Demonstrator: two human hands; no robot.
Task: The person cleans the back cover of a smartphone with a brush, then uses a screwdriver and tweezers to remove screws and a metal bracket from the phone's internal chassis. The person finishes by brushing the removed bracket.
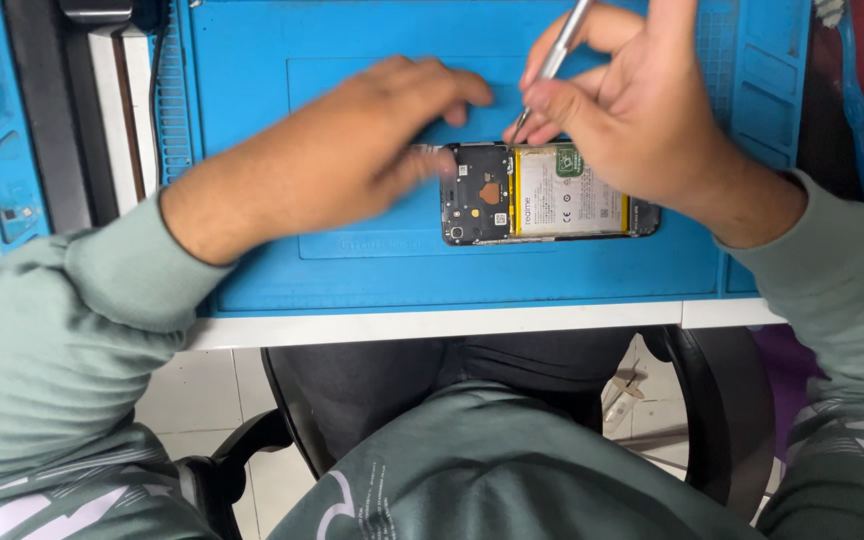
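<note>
An opened phone (549, 193) lay on the blue mat (352, 270), its back off, showing a dark board and a pale battery. The left hand (352, 150) rested at the phone's left end, fingers loosely spread (blurred, so actual contact was unclear). The right hand (642, 110) hung over the phone's top edge, pinching metal tweezers (550, 65); their upper end was cut off.

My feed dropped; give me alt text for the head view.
An opened phone lies on a blue mat. The left hand rests at its end, while the right hand holds tweezers over its top edge.
</note>
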